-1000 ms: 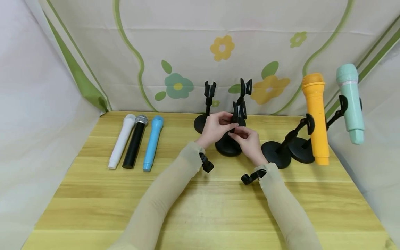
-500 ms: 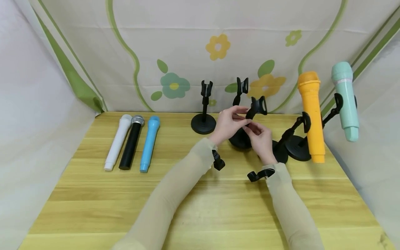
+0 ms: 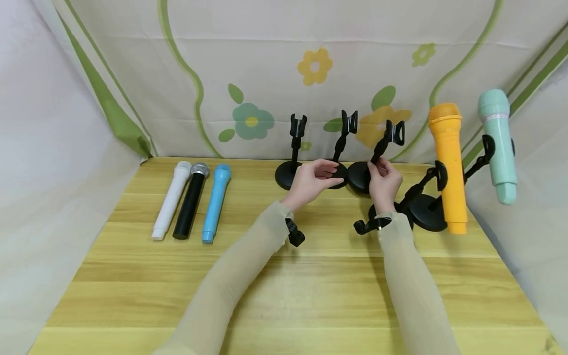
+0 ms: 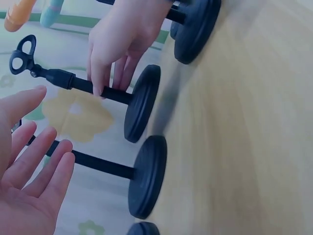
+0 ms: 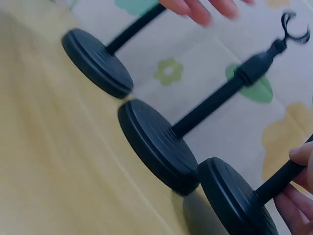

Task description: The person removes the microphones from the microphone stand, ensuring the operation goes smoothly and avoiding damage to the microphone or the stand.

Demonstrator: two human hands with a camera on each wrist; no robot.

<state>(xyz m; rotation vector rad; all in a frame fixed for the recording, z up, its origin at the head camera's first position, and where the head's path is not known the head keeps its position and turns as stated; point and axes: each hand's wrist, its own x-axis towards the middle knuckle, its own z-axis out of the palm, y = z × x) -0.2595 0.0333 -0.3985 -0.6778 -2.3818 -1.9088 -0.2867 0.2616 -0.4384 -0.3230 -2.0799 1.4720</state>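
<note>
My right hand (image 3: 385,183) pinches the pole of a black microphone stand (image 3: 360,176), its round base close beside the base of the middle stand. In the left wrist view the thumb and fingers of the right hand (image 4: 120,39) lie around that pole, below the clip. My left hand (image 3: 310,180) is empty, fingers spread, in front of the middle microphone stand (image 3: 340,146). A further black stand (image 3: 289,173) with an empty clip stands at the left of this row. The right wrist view shows three round bases in line, with the gripped stand (image 5: 234,200) nearest.
A white microphone (image 3: 172,201), a black microphone (image 3: 191,202) and a blue microphone (image 3: 216,203) lie at the table's left. On the right, an orange microphone (image 3: 449,167) and a mint microphone (image 3: 498,148) sit in stands. A flowered curtain (image 3: 266,59) hangs along the back edge.
The gripped stand has moved back and to the right, into line with the other two. My left hand has let go of it and drawn left; my right hand still holds the pole.
</note>
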